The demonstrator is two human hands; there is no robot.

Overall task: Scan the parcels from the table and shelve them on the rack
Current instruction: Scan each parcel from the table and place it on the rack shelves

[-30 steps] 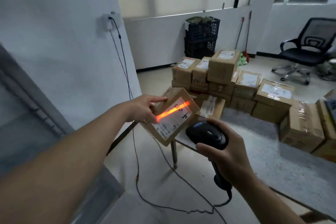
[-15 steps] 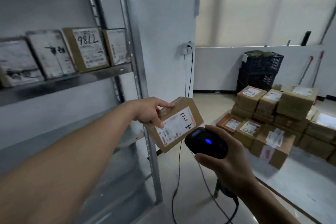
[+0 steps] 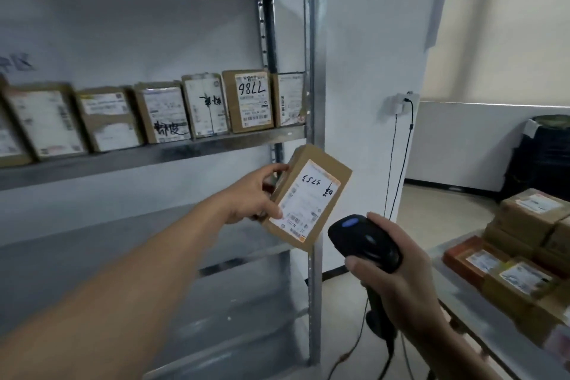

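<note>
Before the grey metal rack (image 3: 314,71), left grip (image 3: 249,194) holds a labelled brown cardboard parcel (image 3: 311,197) (tilted); right grip (image 3: 398,284) clasps a black handheld scanner (image 3: 364,241).

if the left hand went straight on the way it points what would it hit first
Most likely the rack's front post: the left hand and the parcel it grips point up and right toward it. Depth is unclear, so it might pass just left of it.
</note>
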